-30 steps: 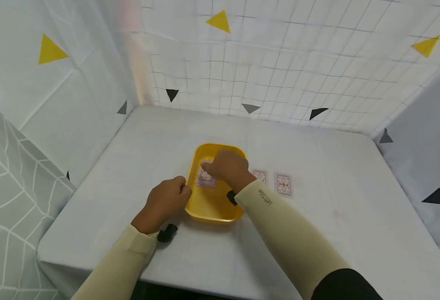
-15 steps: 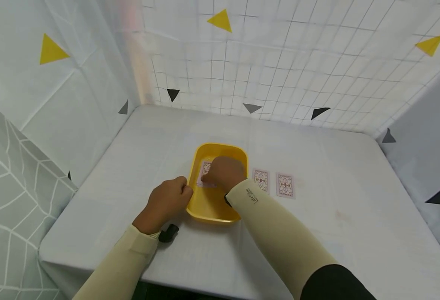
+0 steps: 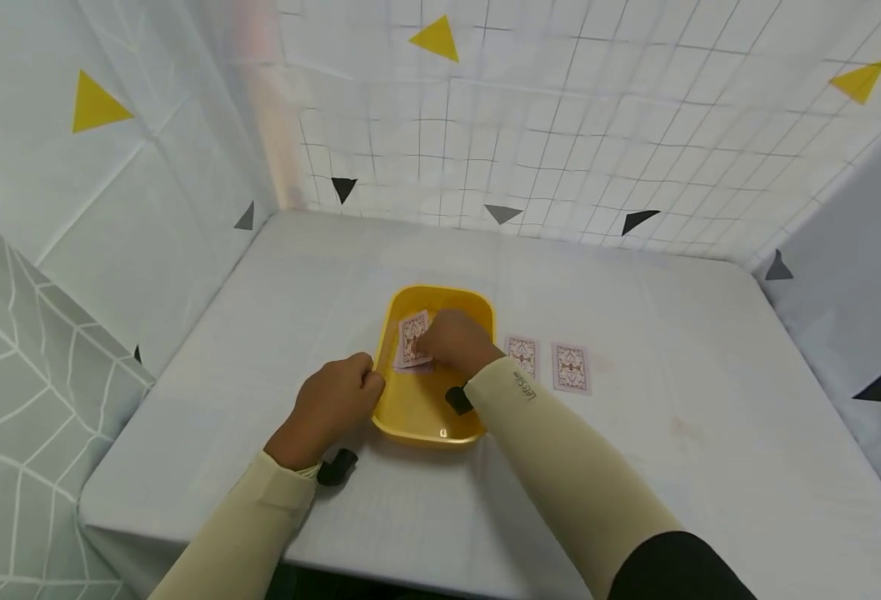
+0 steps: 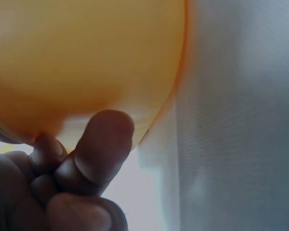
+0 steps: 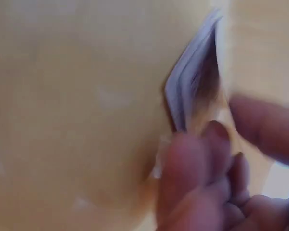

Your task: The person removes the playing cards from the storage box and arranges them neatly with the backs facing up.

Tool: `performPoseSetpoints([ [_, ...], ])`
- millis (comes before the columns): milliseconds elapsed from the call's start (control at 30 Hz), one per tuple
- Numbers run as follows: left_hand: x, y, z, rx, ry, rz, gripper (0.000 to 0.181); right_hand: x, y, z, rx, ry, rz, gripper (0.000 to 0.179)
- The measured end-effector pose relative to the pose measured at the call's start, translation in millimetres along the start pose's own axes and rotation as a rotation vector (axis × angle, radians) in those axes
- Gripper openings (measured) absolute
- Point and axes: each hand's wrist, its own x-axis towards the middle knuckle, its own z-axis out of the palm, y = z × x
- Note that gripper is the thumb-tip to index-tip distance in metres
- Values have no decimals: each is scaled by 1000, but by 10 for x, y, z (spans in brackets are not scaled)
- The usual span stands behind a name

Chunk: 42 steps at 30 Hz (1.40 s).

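A yellow tray (image 3: 410, 417) stands on the white-covered table. My left hand (image 3: 337, 398) grips its left rim; in the left wrist view, curled fingers (image 4: 103, 144) lie against its wall. Inside the tray, a few playing cards (image 3: 413, 337) lie back up near the left side, the top one turned askew over those beneath. My right hand (image 3: 457, 340) reaches over the tray and pinches that top card at its right edge. In the blurred right wrist view, the stacked cards (image 5: 183, 86) show edge-on beside my fingers (image 5: 188, 159), with the top one raised at one side.
Two more playing cards, a nearer one (image 3: 523, 355) and a farther one (image 3: 571, 368), lie back up on the table (image 3: 673, 483) right of the tray. White cloth walls with yellow, grey and black triangles close in the back and sides.
My right hand dipped onto the cards, then drew slightly back. The top card has come into view, turned askew over the others. My left hand stays on the rim.
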Motion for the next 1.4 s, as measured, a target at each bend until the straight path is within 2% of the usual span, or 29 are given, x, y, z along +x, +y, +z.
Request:
performPoseSetpoints([
  [133,-7,13,-9,3,2,-1,24,-28,-3,-47,220,-29,79,28],
  [367,-11,46,-19,4,-15,-24,24,-236,27,-173,473,-72,57,31],
  [600,-18,75,-8,5,-19,-34,24,-467,209,-369,592,-40,-10,37],
  [767,-15,63,9,10,-20,-43,24,-592,424,-529,612,-24,6,41],
  [967,-15,54,12,5,-13,-42,25,-741,840,-732,667,21,42,50],
  [1167,-28,74,0,-5,-34,-48,25,-909,1484,-911,654,74,92,57],
  [1267,-35,81,-7,-7,-34,-54,25,-957,1818,-963,628,83,142,59],
  [1400,-42,82,-6,-12,-38,-66,26,-988,2204,-1006,596,77,254,55],
])
